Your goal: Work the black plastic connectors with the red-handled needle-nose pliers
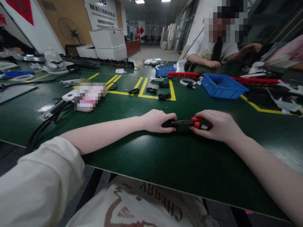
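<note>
Red-and-black needle-nose pliers (188, 122) lie in my right hand (219, 125), whose fingers are wrapped round the handles. Their long jaws point left and reach the small black plastic part (168, 123) held in my left hand (159, 121). Thumb and fingers of the left hand pinch that part from both sides. Whether the jaw tips grip the part or only touch it, I cannot tell. Both hands are just above the green table (146, 151). Beyond them several similar black parts (164, 96) lie in and beside a yellow-taped rectangle.
A blue bin (222, 86) stands at the right, a smaller blue bin (165, 70) farther back. Red rails (255, 81) run behind them. A phone in a pink case (91, 97) and black cables (50, 118) lie at the left. Across the table sits a person in a white shirt (200, 47).
</note>
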Available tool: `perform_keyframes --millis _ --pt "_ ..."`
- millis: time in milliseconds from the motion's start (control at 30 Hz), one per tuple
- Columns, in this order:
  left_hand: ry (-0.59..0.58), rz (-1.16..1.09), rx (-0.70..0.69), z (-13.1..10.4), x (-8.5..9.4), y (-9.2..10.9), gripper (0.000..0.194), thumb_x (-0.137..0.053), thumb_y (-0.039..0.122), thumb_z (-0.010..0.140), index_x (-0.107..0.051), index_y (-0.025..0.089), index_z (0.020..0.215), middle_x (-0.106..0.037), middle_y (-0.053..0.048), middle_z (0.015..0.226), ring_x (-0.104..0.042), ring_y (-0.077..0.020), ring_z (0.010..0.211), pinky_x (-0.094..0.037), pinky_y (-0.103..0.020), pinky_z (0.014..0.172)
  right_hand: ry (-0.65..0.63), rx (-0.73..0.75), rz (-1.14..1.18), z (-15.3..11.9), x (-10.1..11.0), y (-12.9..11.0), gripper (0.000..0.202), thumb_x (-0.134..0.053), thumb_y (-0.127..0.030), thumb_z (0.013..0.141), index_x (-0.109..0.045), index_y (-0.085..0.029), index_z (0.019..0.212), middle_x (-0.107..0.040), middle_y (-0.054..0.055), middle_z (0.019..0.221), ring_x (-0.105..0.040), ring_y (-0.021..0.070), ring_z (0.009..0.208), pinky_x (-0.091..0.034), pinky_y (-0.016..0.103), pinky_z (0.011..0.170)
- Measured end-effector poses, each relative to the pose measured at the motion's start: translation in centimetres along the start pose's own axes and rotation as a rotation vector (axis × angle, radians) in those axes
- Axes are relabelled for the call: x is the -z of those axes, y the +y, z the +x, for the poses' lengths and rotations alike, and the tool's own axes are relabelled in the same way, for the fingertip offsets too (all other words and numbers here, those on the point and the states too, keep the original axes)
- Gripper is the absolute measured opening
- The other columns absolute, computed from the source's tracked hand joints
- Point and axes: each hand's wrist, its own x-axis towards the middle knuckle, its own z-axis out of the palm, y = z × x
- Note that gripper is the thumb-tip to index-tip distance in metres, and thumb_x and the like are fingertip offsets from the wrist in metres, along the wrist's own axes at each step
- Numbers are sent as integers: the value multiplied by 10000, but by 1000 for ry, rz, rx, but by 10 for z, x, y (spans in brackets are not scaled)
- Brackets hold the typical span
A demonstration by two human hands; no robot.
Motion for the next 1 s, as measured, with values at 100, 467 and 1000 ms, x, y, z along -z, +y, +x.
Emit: perform_keyframes --millis 100,467,1000 --pt "26 -8 13 0 -1 -1 396 -566 509 960 -581 196 1203 -741 -37 896 -694 -183 737 -404 -242 588 41 -65 34 -1 1 1 290 -636 -517 882 -610 -244 978 -718 84 886 -693 248 735 -543 387 601" --pt "41 -39 28 0 -3 -2 496 -566 494 960 -465 223 1363 -754 -29 956 -720 -193 771 -460 -252 636 31 -113 -31 3 -2 -10 313 -651 -532 853 -636 -243 971 -729 120 933 -700 306 802 -535 442 639" --pt "94 -84 -38 0 -4 -5 379 -628 440 931 -593 185 1208 -715 -82 1151 -687 -220 1022 -510 -301 828 196 -62 -148 4 6 -14 267 -658 -443 882 -596 -230 1031 -723 133 958 -691 302 835 -531 433 676"
